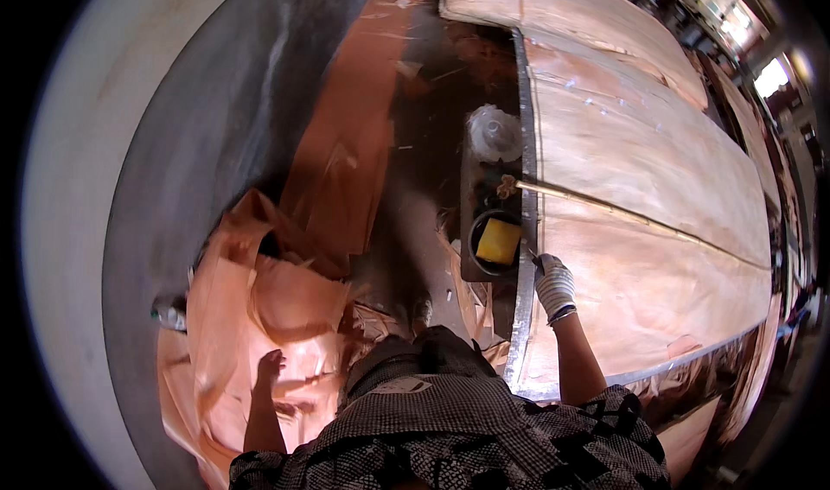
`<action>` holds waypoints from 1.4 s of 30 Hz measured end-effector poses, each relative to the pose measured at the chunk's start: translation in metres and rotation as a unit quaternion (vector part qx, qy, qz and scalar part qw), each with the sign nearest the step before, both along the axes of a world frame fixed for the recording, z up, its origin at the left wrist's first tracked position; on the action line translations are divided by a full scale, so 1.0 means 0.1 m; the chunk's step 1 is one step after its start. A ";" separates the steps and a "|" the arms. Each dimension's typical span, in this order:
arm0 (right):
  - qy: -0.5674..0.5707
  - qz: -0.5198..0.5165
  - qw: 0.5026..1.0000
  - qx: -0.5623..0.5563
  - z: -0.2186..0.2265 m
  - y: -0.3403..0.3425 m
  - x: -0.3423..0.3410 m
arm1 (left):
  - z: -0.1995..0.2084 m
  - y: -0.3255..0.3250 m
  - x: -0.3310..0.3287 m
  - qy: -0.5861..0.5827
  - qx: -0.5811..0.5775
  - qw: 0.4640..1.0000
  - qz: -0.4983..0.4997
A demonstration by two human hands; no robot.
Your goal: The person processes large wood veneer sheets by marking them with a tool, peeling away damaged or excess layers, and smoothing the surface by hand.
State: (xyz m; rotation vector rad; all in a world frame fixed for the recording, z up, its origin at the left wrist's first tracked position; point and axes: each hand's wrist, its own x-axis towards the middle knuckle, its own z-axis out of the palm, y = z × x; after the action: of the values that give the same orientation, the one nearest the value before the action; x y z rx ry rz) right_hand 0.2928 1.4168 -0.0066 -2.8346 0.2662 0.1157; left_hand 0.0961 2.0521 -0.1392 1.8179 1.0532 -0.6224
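My right hand (555,289), in a white-and-grey striped glove, is above the near left edge of the wood veneer sheet (640,274) on the table. Its fingers are closed around a small dark tool, whose kind I cannot make out. My left hand (272,365) is bare and hangs over crumpled, reddish veneer (298,308) at lower left. Its fingers are loosely bent and seem to hold nothing. Across the table's veneer lies a long, thin wooden stick (640,213). Just left of my gloved hand, a yellow sponge-like block (499,241) sits in a dark round bowl (475,261).
A clear plastic bag-like bundle (494,134) stands beyond the bowl, beside the table's dark edge strip (525,144). A long reddish veneer strip (346,136) stretches away on the left. Another veneer stack (571,10) is at the far end. A bottle (169,313) lies at far left.
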 end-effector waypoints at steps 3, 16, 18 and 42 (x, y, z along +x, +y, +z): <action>0.118 -0.022 0.988 -0.102 -0.21 0.02 -0.08 | -0.16 -0.23 0.70 -0.134 -0.024 0.978 -0.160; -0.092 -0.352 0.930 0.051 0.07 0.47 -0.11 | -0.03 -3.90 5.57 -0.397 0.000 0.698 -0.595; -0.005 -0.413 0.908 0.070 0.17 0.70 -0.06 | 0.05 -4.44 5.96 -0.361 0.062 0.648 -0.668; -0.071 -0.374 0.836 0.396 -0.23 1.70 1.45 | 0.84 -4.44 5.22 0.174 -0.460 0.744 -0.452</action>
State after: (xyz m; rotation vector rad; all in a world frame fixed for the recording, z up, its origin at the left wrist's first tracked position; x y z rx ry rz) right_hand 0.4375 1.5869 -0.0293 -1.7479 0.9983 -0.1286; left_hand 0.6180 1.6079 -0.0551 1.1853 -0.1272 -1.7466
